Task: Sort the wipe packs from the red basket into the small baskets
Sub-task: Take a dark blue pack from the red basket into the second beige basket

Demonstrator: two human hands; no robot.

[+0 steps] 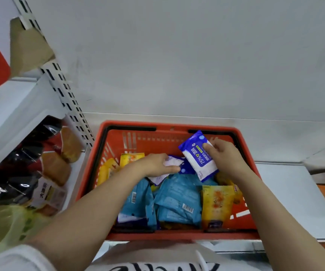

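The single head view looked forward and steeply down from the person's head, close above the red basket (177, 126), which sat low and central on a white shelf (286, 184). Wide-angle bending curved the shelf upright (60, 83) at left. Both forearms entered from the bottom edge.

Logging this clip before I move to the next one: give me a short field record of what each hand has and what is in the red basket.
right hand: right hand holds a dark blue and white wipe pack, lifted over the basket
left hand: left hand grips a second dark blue and white pack, low among the others
container: red basket on a white shelf
contents: light blue packs and yellow packs, piled loosely
small baskets: not in view
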